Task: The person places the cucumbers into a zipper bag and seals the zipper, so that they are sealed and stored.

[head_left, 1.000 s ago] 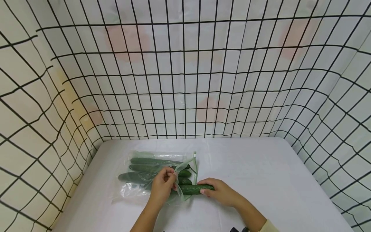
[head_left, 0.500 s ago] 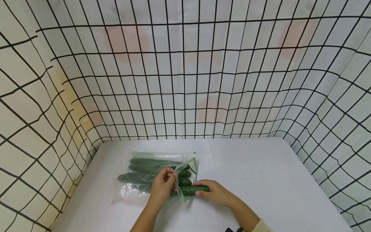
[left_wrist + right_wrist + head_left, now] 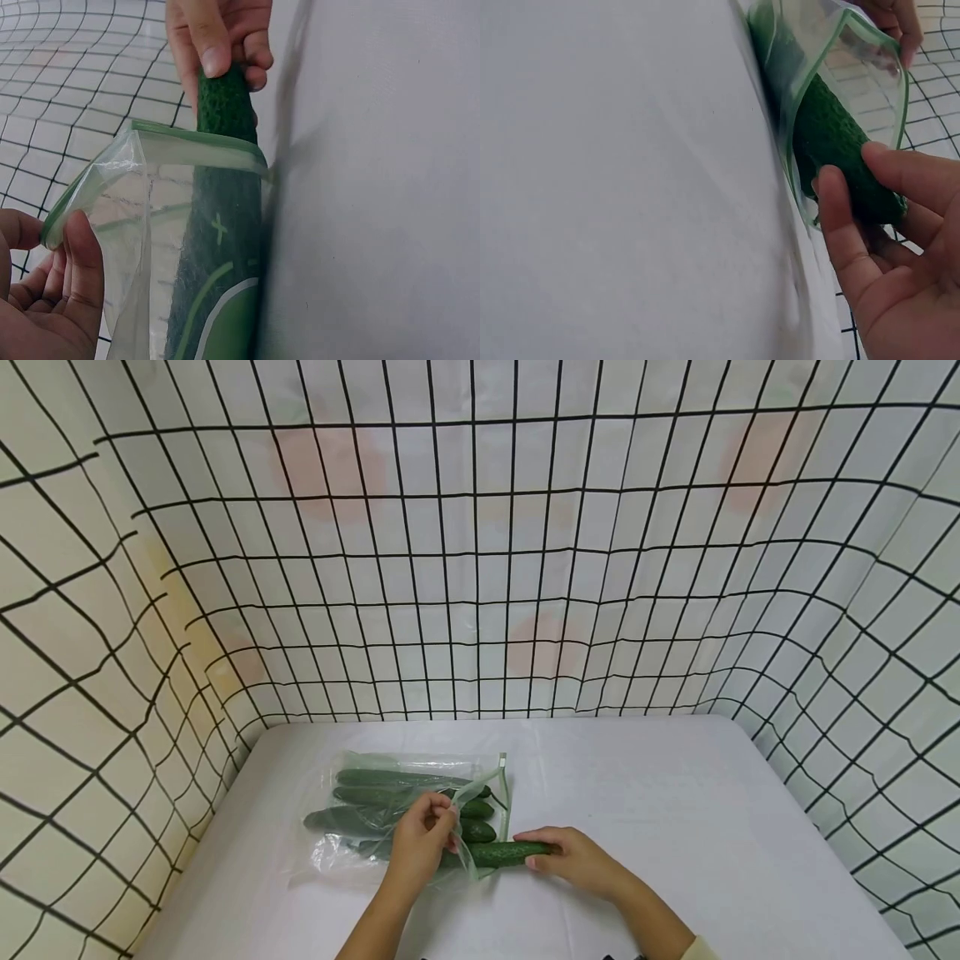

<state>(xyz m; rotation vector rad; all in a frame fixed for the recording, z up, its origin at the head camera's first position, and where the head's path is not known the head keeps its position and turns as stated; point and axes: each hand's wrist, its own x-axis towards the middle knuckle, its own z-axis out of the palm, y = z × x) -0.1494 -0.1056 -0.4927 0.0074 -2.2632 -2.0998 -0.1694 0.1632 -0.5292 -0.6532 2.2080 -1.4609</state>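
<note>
A clear zip bag with a green rim lies on the table, its mouth toward the right. Several cucumbers lie side by side inside. My left hand pinches the upper edge of the mouth between thumb and fingers, which holds it raised; the left wrist view shows this green zip edge standing open. Partly inside the bag is the nearest cucumber, its right end sticking out past the rim. My right hand grips that end, thumb on one side and fingers on the other.
A white cloth covers the table. Black grid netting over pale walls rises behind the table and along both sides. A dark object peeks in at the bottom edge of the head view, too cut off to identify.
The right hand moves the nearest cucumber left, deeper into the bag, then back to the right, so more of it shows now than half a second ago. The left hand stays put.
</note>
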